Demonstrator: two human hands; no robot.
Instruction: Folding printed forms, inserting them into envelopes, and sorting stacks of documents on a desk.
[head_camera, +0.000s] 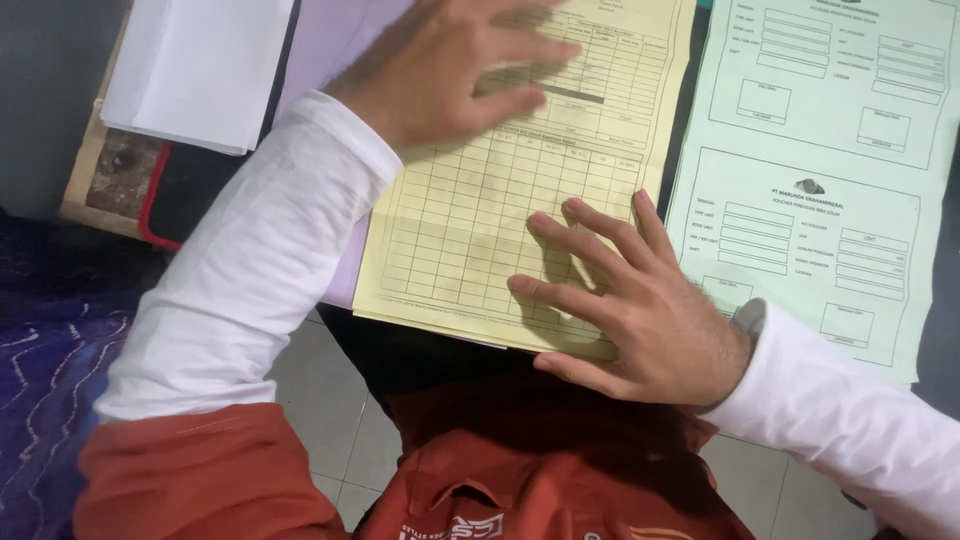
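Observation:
A yellow printed form (470, 230) with a grid table lies on a dark surface in front of me. My left hand (440, 70) presses flat on its upper part, fingers spread and pointing right, slightly blurred. Flat on the form's lower right corner rests my right hand (630, 310), fingers apart and pointing up-left. Neither hand grips anything. A lilac sheet (335, 40) shows from under the yellow form's left edge. Both arms wear white sleeves, and my red shirt fills the bottom of the view.
A pale green form sheet (810, 170) lies right of the yellow one, nearly touching it. A stack of white paper (190, 70) sits at the top left over a black, red-edged pad (185, 185). Grey floor tiles (320, 400) and a blue patterned cloth (50, 380) lie below.

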